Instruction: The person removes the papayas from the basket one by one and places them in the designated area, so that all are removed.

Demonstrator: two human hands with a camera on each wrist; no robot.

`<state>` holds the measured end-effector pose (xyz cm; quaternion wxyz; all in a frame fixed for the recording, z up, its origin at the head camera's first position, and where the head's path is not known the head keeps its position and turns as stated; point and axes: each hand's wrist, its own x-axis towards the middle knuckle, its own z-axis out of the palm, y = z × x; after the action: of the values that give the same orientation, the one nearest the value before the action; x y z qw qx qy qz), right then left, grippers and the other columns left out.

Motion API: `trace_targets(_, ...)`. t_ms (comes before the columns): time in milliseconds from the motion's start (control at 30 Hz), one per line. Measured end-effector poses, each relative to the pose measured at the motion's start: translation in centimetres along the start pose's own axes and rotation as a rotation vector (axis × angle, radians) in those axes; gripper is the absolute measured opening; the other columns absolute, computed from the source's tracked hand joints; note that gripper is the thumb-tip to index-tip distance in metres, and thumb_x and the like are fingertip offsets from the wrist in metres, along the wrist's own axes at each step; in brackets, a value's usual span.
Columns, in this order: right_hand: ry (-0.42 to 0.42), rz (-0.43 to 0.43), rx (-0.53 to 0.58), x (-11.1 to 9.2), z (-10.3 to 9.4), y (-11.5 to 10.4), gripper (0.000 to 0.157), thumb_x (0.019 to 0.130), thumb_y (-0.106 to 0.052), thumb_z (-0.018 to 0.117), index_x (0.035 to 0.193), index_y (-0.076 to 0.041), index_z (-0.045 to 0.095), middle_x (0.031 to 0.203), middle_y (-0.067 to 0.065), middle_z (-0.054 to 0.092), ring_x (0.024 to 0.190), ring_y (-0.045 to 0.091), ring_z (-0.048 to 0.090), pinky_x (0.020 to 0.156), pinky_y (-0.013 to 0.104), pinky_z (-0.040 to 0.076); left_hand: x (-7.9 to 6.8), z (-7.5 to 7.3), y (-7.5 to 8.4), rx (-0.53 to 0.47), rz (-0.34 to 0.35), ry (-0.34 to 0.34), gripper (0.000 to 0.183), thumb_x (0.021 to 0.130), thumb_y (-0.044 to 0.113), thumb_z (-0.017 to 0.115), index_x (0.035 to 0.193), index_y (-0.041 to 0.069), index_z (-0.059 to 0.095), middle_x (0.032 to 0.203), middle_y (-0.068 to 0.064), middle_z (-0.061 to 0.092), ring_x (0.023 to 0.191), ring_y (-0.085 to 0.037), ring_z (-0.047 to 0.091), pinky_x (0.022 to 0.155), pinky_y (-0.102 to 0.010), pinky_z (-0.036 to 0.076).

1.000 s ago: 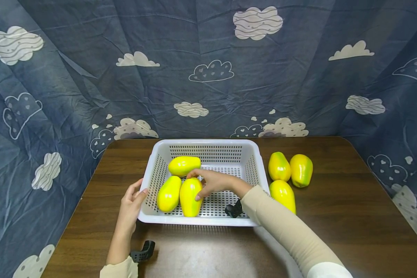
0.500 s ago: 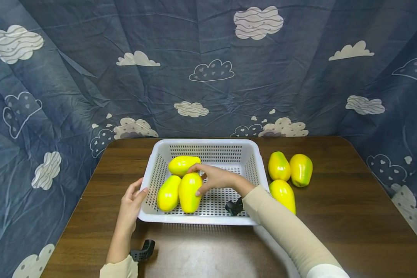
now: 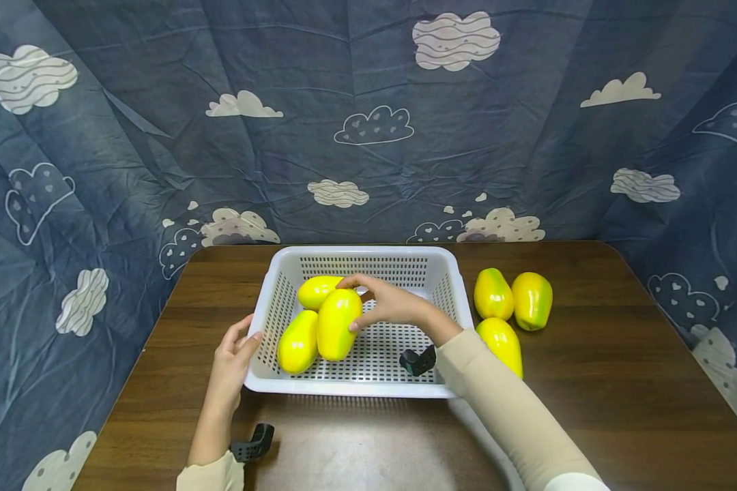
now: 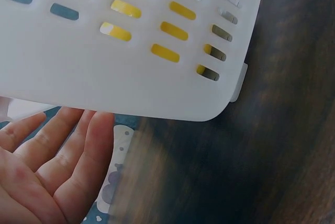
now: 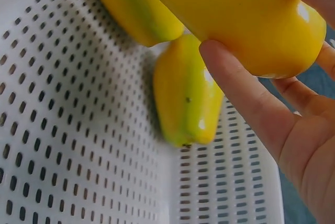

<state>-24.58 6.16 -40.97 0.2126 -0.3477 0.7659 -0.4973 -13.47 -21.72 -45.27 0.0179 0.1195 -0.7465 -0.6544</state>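
Right grip (image 3: 383, 303) pinches the glossy yellow-green oblong fruit (image 3: 336, 327); we see it just left of that grip, long axis near-to-far, over the white perforated plastic basket (image 3: 356, 389). Left grip (image 3: 233, 354), farther off, holds the rim.

"What carries the things?"

"A dark brown, wood-grained bench (image 3: 602, 395), spreading out past the left fingers (image 3: 248, 348) and the right fingers (image 3: 365, 320)."

"And on it?"

"A white perforated basket (image 3: 350, 389), below the right fingers, its rim at the left ones."

"Anything else?"

"Two yellow-green fruits (image 3: 533, 301), well right of the right fingers, and a third fruit (image 3: 502, 343) nearer the person, just beside the basket."
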Motion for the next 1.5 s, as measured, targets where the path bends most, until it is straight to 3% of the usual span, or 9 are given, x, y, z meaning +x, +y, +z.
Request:
trace_targets(300,0.094,-0.058,0.057,-0.6,-0.9,-0.8,0.069,0.067,-0.006,0.077,0.128,-0.007,0.044,0.127,0.003,0.046,0.111,0.022,0.046,0.093,0.038,0.036,0.0,-0.1,-0.2,-0.002,-0.002,0.008,0.041,0.093,0.022,0.05,0.132,0.016,0.041,0.119,-0.021,0.054,0.095,-0.026,0.059,0.069,-0.034,0.052)
trace_targets(467,0.129,-0.102,0.088,-1.6,-1.3,-2.7,0.067,0.068,0.001,0.073,0.127,0.002,0.042,0.127,0.011,0.045,0.113,0.028,0.044,0.094,0.043,0.034,0.0,-0.1,-0.2,-0.004,0.001,0.009,0.041,0.093,0.021,0.05,0.132,0.015,0.041,0.118,-0.021,0.054,0.093,-0.025,0.059,0.068,-0.033,0.052)
trace_targets(700,0.162,-0.091,0.113,-2.8,-1.9,-4.2,0.065,0.07,0.004,0.071,0.128,0.003,0.041,0.128,0.013,0.044,0.105,0.029,0.051,0.088,0.043,0.039,0.0,-0.1,-0.2,-0.001,0.001,0.006,0.041,0.093,0.022,0.05,0.132,0.016,0.041,0.119,-0.021,0.054,0.095,-0.027,0.059,0.068,-0.034,0.052)
trace_targets(900,0.194,-0.07,0.159,-3.5,-2.7,-4.1,0.066,0.072,0.005,0.07,0.13,0.001,0.04,0.129,0.012,0.043,0.103,0.03,0.05,0.087,0.048,0.039,0.0,-0.1,-0.2,-0.003,0.004,0.002,0.041,0.093,0.022,0.05,0.132,0.016,0.041,0.119,-0.02,0.054,0.097,-0.029,0.058,0.069,-0.034,0.052)
trace_targets(1100,0.217,-0.127,0.176,-4.0,-3.5,-2.3,0.067,0.072,-0.002,0.073,0.13,0.0,0.04,0.127,0.01,0.045,0.101,0.028,0.049,0.088,0.049,0.035,0.1,-0.2,-0.2,0.001,0.005,0.003,0.041,0.093,0.022,0.05,0.132,0.016,0.041,0.119,-0.02,0.054,0.096,-0.028,0.059,0.069,-0.035,0.052)
trace_targets(1267,0.249,-0.12,0.177,-5.3,-3.9,-3.4,0.065,0.072,0.004,0.07,0.129,0.002,0.04,0.127,0.014,0.044,0.103,0.029,0.048,0.089,0.049,0.033,0.1,-0.1,-0.1,-0.004,0.013,0.001,0.04,0.093,0.021,0.05,0.132,0.016,0.041,0.118,-0.021,0.055,0.094,-0.026,0.06,0.068,-0.034,0.052)
trace_targets(1500,0.294,-0.134,0.198,-6.6,-4.9,-1.1,0.067,0.072,0.001,0.072,0.13,-0.002,0.04,0.127,0.01,0.043,0.105,0.027,0.047,0.086,0.038,0.04,0.2,-0.1,-0.2,-0.009,0.013,0.002,0.04,0.093,0.021,0.05,0.132,0.016,0.041,0.118,-0.021,0.054,0.093,-0.025,0.06,0.069,-0.034,0.052)
